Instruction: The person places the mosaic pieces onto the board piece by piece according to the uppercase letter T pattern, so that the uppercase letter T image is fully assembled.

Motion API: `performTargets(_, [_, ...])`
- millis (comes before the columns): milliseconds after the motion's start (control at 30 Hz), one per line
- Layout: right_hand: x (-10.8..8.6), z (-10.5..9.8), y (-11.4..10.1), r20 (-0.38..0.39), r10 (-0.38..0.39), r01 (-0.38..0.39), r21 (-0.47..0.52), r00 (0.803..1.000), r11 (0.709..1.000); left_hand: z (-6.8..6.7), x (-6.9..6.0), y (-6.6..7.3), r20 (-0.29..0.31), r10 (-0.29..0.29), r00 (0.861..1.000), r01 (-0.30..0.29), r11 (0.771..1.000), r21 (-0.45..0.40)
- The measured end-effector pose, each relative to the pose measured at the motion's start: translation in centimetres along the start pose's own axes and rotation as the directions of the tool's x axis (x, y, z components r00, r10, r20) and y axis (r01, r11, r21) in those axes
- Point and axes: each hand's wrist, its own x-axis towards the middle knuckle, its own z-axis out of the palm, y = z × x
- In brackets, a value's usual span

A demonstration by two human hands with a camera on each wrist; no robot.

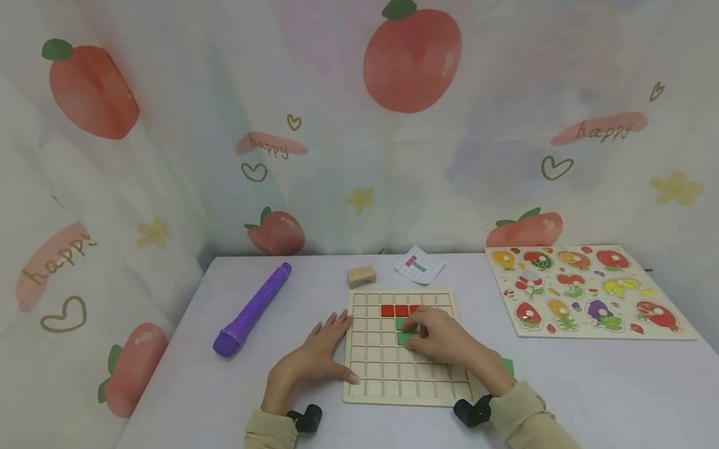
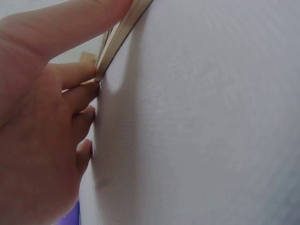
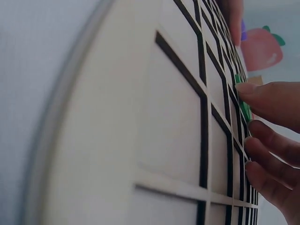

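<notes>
A pale wooden grid board point(image 1: 379, 390) lies flat on the table, with a row of red tiles point(image 1: 395, 311) in its upper part. Below that row, green square tiles point(image 1: 401, 324) sit in the grid. My right hand point(image 1: 445, 338) is over the board, its thumb and index finger pinching the lower green tile point(image 3: 244, 107). Its other fingers touch the grid in the right wrist view. My left hand point(image 1: 311, 359) rests along the board's left edge, fingers spread and thumb on the lower left corner. Another green piece point(image 1: 508, 365) shows partly behind my right wrist.
A purple toy microphone point(image 1: 251, 311) lies at the left. Behind the board are a small arched wooden block point(image 1: 361, 276) and a paper card point(image 1: 419, 265) with a red and green grid pattern. At the right lies a fruit puzzle board point(image 1: 585, 291).
</notes>
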Motion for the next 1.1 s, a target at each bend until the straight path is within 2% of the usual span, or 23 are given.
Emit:
performTargets(167, [-0.6, -0.2, 0.2, -0.002, -0.003, 0.003, 0.026, 1.000, 1.000, -0.1, -0.2, 0.2, 0.006, -0.007, 1.000, 0.007, 1.000, -0.001])
performTargets(400, [-2.0, -1.1, 0.1, 0.004, 0.061, -0.061, 0.024, 0.998, 0.998, -0.3, -0.2, 0.2, 0.001, 0.004, 1.000, -0.004, 1.000, -0.015])
performTargets(567, [-3.1, -1.5, 0.6, -0.007, 0.053, -0.053, 0.008, 0.999, 0.999, -0.1, -0.1, 0.0, 0.005, 0.005, 1.000, -0.005, 1.000, -0.004])
performTargets(800, [-5.2, -2.6, 1.4, -0.032, 0.076, -0.076, -0.001, 0.997, 0.997, -0.2, -0.1, 0.1, 0.006, 0.026, 1.000, -0.026, 0.999, -0.021])
performTargets(1100, [-8.0, -3.8, 3.1, -0.081, 0.089, -0.092, -0.035, 0.993, 0.995, -0.2, -0.4, 0.2, 0.016, 0.026, 1.000, -0.025, 0.999, -0.041])
